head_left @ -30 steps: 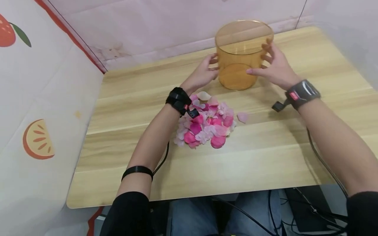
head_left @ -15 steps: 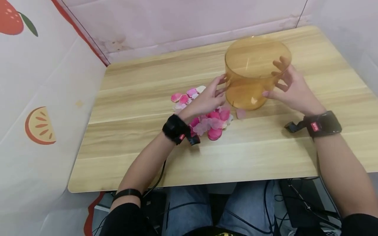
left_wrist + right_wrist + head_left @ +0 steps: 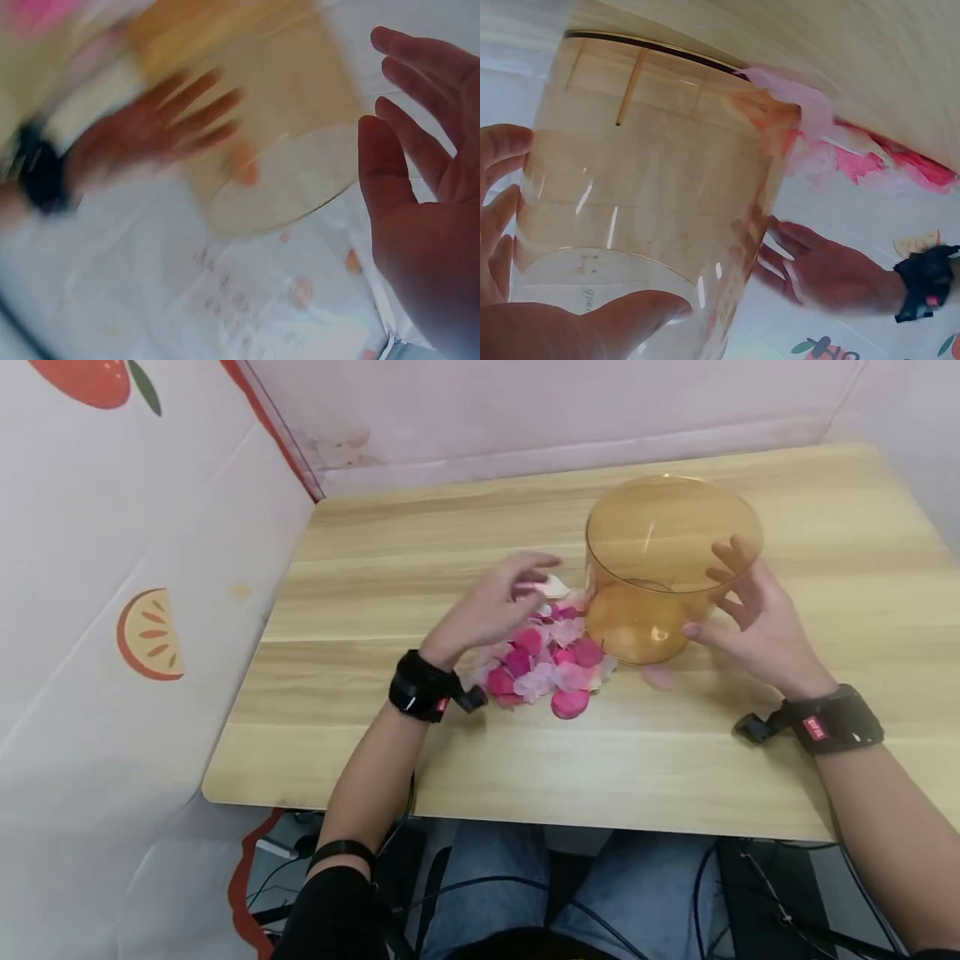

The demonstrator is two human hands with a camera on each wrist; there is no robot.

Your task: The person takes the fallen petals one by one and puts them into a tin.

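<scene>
Amber tub [image 3: 671, 568] – right-wrist view shows right hand [image 3: 750, 618] fingers [image 3: 502, 161] spread on it.

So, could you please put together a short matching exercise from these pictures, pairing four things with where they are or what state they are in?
Column one:
1. amber container
2. petals
3. left hand
4. right hand

Column two:
A. heaped in pink and magenta on the table, just left of the container's base
B. fingers spread against the container's right wall
C. upright, see-through, with nothing inside
D. above the heap, fingers loosely extended, clear of the container

Pairs: 1-C, 2-A, 3-D, 4-B
</scene>
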